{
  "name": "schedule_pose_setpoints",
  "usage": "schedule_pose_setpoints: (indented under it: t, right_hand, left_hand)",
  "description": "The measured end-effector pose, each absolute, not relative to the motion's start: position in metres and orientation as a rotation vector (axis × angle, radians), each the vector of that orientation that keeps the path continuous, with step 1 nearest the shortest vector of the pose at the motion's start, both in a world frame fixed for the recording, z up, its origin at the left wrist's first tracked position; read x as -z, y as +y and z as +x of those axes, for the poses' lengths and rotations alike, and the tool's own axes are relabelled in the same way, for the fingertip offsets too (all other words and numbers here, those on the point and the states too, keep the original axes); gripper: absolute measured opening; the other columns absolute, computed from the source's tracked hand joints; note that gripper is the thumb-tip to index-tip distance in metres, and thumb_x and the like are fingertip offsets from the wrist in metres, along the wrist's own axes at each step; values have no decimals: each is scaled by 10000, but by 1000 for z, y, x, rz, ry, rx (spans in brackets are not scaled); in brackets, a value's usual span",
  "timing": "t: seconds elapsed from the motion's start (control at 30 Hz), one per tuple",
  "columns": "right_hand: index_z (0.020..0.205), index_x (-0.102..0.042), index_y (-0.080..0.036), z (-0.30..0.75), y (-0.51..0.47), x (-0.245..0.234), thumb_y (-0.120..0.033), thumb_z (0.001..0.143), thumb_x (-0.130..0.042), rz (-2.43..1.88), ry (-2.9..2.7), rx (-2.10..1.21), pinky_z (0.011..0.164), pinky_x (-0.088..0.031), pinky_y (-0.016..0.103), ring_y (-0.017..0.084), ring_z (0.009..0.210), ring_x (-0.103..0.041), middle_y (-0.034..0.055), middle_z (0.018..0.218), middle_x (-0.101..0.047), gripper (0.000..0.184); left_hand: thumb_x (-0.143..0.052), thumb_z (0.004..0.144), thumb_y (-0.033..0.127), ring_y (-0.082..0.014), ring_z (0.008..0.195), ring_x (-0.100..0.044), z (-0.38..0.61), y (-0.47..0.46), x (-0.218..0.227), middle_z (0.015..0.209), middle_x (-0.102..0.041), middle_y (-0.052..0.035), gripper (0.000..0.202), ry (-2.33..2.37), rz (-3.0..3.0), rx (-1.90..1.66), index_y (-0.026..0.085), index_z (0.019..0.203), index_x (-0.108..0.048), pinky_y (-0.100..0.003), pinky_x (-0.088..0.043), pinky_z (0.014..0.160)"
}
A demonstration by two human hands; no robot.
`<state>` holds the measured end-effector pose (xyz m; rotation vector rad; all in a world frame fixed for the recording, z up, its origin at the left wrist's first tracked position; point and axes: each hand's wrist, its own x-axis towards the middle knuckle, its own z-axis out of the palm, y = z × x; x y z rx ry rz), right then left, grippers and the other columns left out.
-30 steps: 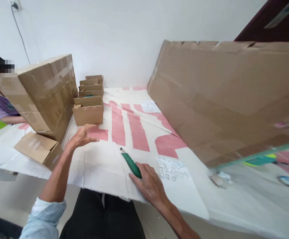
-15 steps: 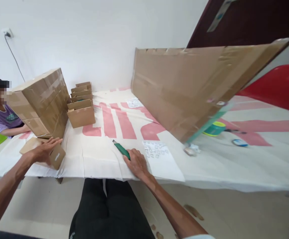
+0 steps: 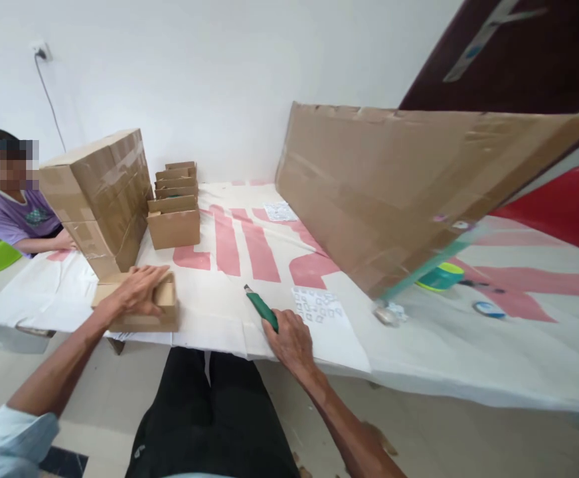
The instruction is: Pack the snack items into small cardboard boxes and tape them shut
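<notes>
My left hand (image 3: 139, 292) lies over the top of a small closed cardboard box (image 3: 167, 309) near the table's front edge, its fingers gripping the box from above. In my right hand (image 3: 292, 337) is a green utility knife (image 3: 260, 307), held closed in the fingers with its tip pointing away to the left. That hand rests at the left side of a white paper sheet (image 3: 339, 342) with small printed drawings at its far end. Behind the small box stands a large taped carton stack (image 3: 105, 192).
Several open cardboard boxes (image 3: 174, 229) stand in a row towards the wall. A large cardboard panel (image 3: 369, 179) leans across the table on the right. Beyond it lie a teal and yellow tape roll (image 3: 441, 277) and a small round item (image 3: 489, 309). A person (image 3: 18, 216) sits at the left.
My left hand has moved the small box to the right and turned it, so its long side now faces me. My right hand still holds the knife. The view has shifted slightly.
</notes>
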<state>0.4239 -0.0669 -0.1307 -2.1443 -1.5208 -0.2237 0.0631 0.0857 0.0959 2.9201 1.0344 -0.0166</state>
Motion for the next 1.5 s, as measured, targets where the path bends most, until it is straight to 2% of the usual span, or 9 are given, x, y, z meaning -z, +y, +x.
schedule_pose_setpoints:
  t: [0.13, 0.23, 0.43, 0.6, 0.77, 1.03, 1.27, 1.4, 1.5]
  right_hand:
    - [1162, -698, -161, 421, -69, 119, -332, 995, -553, -2001, -1479, 236, 863, -480, 444, 332, 1009, -605, 166, 1034, -695, 280]
    - [1179, -703, -174, 410, -66, 99, -412, 1015, -537, -1739, -1430, 97, 940, -527, 489, 321, 1028, -642, 162, 1076, -715, 333]
    - [1273, -712, -209, 377, -66, 57, -554, 1034, -552, -1442, -1295, -398, 901, -601, 422, 277, 1126, -703, 153, 1321, -715, 449]
    - [1298, -726, -215, 362, -69, 39, -612, 995, -600, -1378, -1272, -524, 933, -614, 424, 290, 1187, -700, 146, 1354, -717, 514]
    - [1332, -723, -194, 357, -69, 32, -625, 944, -653, -1446, -1238, -608, 914, -623, 430, 302, 1153, -714, 161, 1349, -735, 584]
    - [1302, -769, -196, 385, -70, 55, -643, 877, -655, -1564, -1041, -635, 1120, -540, 527, 354, 1306, -670, 140, 1383, -753, 627]
    - [1299, -770, -219, 401, -69, 73, -653, 856, -674, -1544, -931, -743, 943, -630, 455, 323, 1209, -721, 110, 1356, -768, 628]
    - [1194, -795, -193, 400, -66, 54, -643, 891, -627, -1571, -1012, -616, 900, -628, 473, 320, 1112, -739, 128, 1224, -805, 568]
    - [1113, -798, -190, 389, -63, 9, -584, 950, -595, -1553, -1166, -332, 954, -598, 518, 328, 1103, -728, 140, 1158, -800, 473]
  left_hand:
    - [-926, 682, 489, -431, 1272, -616, 142, 54, -77, 1407, -678, -204, 956, 975, 2865, -170, 189, 1494, -522, -559, -418, 1104]
    - [-944, 686, 566, -459, 1347, -591, 168, 43, -73, 1461, -650, -214, 1048, 882, 2753, -318, 207, 1554, -480, -604, -402, 1143]
    - [-952, 686, 637, -442, 1577, -416, 79, 55, -68, 1699, -455, -191, 1191, 891, 2249, -837, 286, 1670, -378, -624, -330, 1275]
    - [-1021, 556, 599, -493, 1639, -279, 18, 52, -17, 1764, -326, -239, 1477, 919, 1854, -696, 289, 1745, -200, -677, -380, 1234]
    - [-985, 594, 499, -429, 1624, -328, 36, 42, 23, 1739, -392, -159, 1379, 763, 1678, -761, 278, 1736, -244, -566, -403, 1262]
    - [-999, 535, 369, -440, 1550, -390, 58, 14, 39, 1686, -399, -197, 1324, 946, 1659, -972, 241, 1674, -336, -566, -484, 1155]
    - [-1028, 530, 388, -414, 1442, -494, 74, -4, 31, 1577, -488, -159, 1203, 965, 1723, -1116, 252, 1582, -461, -554, -462, 1184]
    - [-1019, 539, 395, -409, 1430, -506, 76, -10, 24, 1556, -509, -156, 1154, 1000, 1769, -1143, 245, 1551, -486, -550, -473, 1176]
    - [-1010, 545, 400, -418, 1432, -503, 81, -14, 16, 1544, -521, -165, 1130, 1025, 1843, -1143, 233, 1537, -495, -576, -475, 1177]
